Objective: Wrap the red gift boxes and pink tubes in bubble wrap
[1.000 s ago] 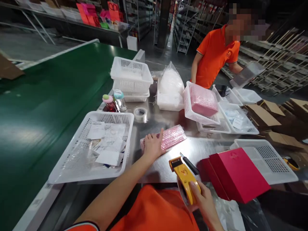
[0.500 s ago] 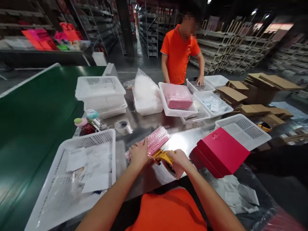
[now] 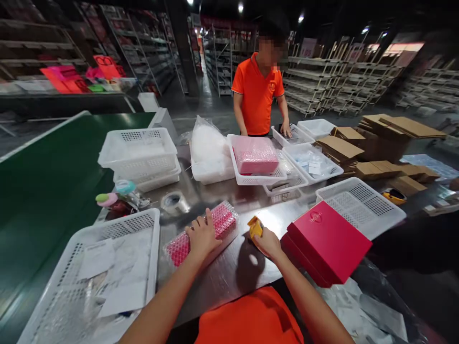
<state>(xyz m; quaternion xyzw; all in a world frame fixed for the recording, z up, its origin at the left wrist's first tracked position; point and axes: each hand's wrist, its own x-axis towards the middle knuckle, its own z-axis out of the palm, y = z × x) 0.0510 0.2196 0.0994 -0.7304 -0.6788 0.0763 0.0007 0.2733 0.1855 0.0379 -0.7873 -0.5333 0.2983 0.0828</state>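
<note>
A pink box in bubble wrap (image 3: 225,220) lies aslant on the metal table in front of me. My left hand (image 3: 203,236) grips it from above, fingers over the top and thumb along the near side. To its right, my right hand (image 3: 268,242) is closed around a yellow tape dispenser (image 3: 256,228), held above the table and apart from the box. The dispenser's tape roll is mostly hidden by the hand. Just right of that hand sits a stack of red boxes (image 3: 330,239).
At left stands a white basket (image 3: 155,258) with papers and plastic; behind it are bottles (image 3: 118,203) and a clear tape roll (image 3: 175,203). Baskets line the back, one holding a pink wrapped package (image 3: 255,155). A co-worker (image 3: 256,95) stands opposite. Flat cartons (image 3: 340,145) lie right, a green conveyor (image 3: 53,191) left.
My right hand has lifted and turned the tape dispenser away from the bubble-wrapped box. The box now lies nearer and further left, with my left hand still on it. The whole view has shifted slightly.
</note>
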